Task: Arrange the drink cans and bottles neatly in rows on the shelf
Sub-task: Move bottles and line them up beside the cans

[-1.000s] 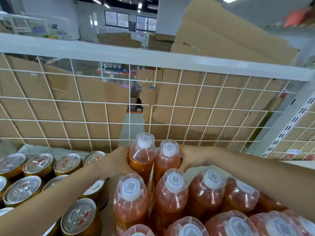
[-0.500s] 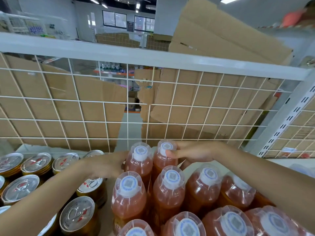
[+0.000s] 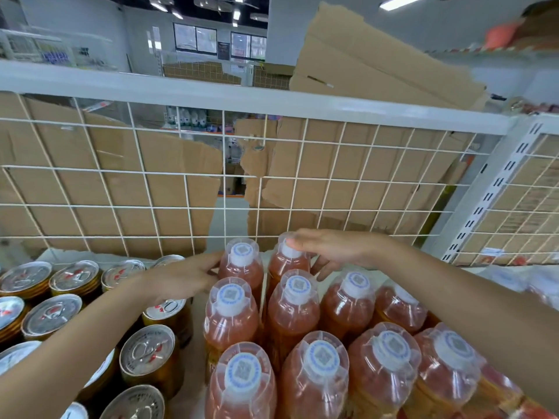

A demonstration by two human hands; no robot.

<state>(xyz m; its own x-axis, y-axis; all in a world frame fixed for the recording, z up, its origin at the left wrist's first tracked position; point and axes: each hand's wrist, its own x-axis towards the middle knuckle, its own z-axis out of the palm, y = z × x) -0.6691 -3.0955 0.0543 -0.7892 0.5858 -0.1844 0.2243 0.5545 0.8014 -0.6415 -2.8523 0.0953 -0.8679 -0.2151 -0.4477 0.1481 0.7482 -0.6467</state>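
Two bottles matter here: the left back bottle (image 3: 242, 263) and the right back bottle (image 3: 287, 266). Both upright, long axis vertical, caps up, at the rear edge of the shelf (image 3: 195, 385), just in front of the wire grid (image 3: 187, 189). Against the left flank of the first, the left hand (image 3: 181, 276), fingers nearly straight, touching but not wrapped. Over the cap of the second, the right hand (image 3: 335, 249), loose and spread, lower fingers hanging down its right side, nothing pinched. One hand per bottle, each on the outside, so probably nudging the pair together next. Can't make out the thumbs, or the bottle bases behind the front rows. Off to the left, the cans (image 3: 148, 349), nearest ones cut off.
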